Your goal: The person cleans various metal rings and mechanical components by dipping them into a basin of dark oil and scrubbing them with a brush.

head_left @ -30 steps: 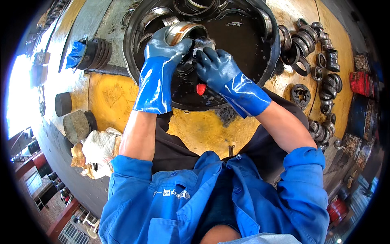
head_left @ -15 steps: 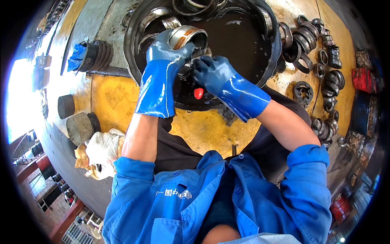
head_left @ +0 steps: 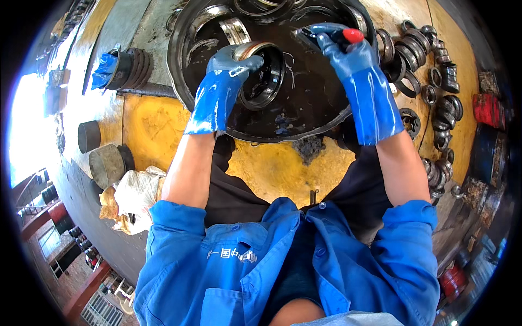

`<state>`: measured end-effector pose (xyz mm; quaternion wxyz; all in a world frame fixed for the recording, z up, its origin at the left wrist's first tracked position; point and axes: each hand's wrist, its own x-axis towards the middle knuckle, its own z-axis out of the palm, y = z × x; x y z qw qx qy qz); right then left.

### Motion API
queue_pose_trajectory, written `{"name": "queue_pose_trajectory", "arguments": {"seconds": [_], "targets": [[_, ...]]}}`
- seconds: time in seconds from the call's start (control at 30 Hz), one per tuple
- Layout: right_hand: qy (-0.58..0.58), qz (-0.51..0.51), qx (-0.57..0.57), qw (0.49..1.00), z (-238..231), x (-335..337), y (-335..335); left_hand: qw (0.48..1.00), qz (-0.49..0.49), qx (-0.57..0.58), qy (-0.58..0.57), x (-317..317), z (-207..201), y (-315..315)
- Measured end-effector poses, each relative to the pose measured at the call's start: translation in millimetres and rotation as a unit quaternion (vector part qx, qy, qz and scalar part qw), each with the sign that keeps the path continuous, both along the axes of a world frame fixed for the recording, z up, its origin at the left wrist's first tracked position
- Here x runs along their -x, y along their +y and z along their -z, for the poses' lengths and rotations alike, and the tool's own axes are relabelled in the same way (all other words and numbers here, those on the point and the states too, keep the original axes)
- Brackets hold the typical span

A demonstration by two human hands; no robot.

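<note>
My left hand (head_left: 231,62), in a blue rubber glove, grips the rim of a large metal bearing ring (head_left: 262,76) held tilted over a round black basin (head_left: 304,122) of dark oily liquid. My right hand (head_left: 340,46), also gloved in blue, holds a tool with a red handle end (head_left: 352,36) raised over the right side of the basin, apart from the ring. More metal rings (head_left: 225,24) lie in the basin's far part.
Several dark bearing rings (head_left: 429,60) lie in rows on the yellow floor at right. A blue cloth on a stack of dark discs (head_left: 117,68) sits at left. Metal cylinders (head_left: 103,163) and crumpled rags (head_left: 133,198) lie near my left knee.
My right hand has lifted away from the ring and swung up to the right with the red-handled tool. My left hand still holds the ring, now turned with its opening showing.
</note>
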<state>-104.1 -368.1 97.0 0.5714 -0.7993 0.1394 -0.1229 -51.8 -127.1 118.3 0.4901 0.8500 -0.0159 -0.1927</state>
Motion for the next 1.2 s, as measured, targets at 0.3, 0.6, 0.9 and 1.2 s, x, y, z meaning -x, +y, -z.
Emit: {"name": "queue_pose_trajectory", "arguments": {"seconds": [0.3,0.6,0.9,1.2], "targets": [[0.035,-0.023,0.047,0.998,19,-11,-15,0.98,0.097,-0.168,-0.048,-6,69,-31],[-0.007,0.022,0.01,1.0,51,-23,-43,0.891,0.219,-0.245,-0.313,35,40,-42],[0.204,0.094,-0.185,0.957,-23,-17,-6,0.788,0.238,-0.111,-0.557,33,-11,-19],[0.132,0.145,-0.525,0.828,32,-27,1,0.793,0.26,-0.083,-0.544,47,-23,-32]]}}
